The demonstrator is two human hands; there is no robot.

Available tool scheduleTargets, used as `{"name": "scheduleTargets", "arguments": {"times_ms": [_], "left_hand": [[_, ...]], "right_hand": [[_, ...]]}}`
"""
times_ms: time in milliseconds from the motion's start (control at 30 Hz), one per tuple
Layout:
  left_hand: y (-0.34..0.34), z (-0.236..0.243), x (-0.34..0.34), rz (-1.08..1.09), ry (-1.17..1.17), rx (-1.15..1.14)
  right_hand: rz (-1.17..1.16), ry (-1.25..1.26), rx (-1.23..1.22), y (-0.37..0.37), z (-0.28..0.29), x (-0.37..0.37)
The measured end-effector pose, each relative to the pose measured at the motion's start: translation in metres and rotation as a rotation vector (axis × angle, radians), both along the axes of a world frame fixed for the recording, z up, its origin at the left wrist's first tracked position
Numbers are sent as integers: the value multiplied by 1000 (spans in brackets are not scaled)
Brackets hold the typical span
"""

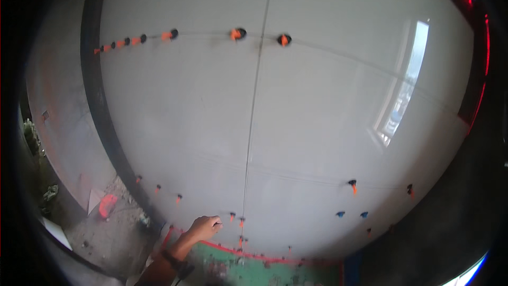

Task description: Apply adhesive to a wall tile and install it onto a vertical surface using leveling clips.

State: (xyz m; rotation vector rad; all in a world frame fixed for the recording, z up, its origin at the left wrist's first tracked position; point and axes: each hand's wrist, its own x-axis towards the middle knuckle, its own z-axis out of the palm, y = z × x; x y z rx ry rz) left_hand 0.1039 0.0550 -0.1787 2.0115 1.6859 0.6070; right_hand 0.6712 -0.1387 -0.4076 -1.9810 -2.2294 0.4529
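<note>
My left hand [205,228] reaches up from the lower edge, a dark band [174,260] round its wrist. Its fingers are curled closed; whether something small is in them I cannot make out. Before it rises a wall of large glossy grey-white tiles [180,106]. Nearest the hand are small orange-and-black tile-leveling clips [232,216] along the lower joints. Larger clips [284,39] of the same colours sit in a row across the upper joint. Two blue clips [340,214] show at the lower right. My right hand is out of view.
A dark vertical strip [95,79] borders the tiles at left, with a pale panel [63,106] beyond. Below lie a dusty floor with rubble [119,233], a red-orange object [108,205], and a green surface edged in red [254,271]. A window's reflection crosses the right tile.
</note>
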Motion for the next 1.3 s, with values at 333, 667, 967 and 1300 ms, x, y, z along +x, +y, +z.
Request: {"name": "scheduleTargets", "arguments": {"times_ms": [333, 667, 967, 1300], "left_hand": [[-101, -214, 126, -108, 93, -369], [-209, -440, 109, -96, 350, -641], [-231, -498, 91, 44, 132, -824], [-201, -500, 100, 362, 33, -816]], "right_hand": [[-278, 42, -432, -8, -152, 58], [-459, 81, -669, -3, -403, 83], [-417, 157, -668, 41, -596, 46], [239, -19, 98, 293, -716, -99]]}}
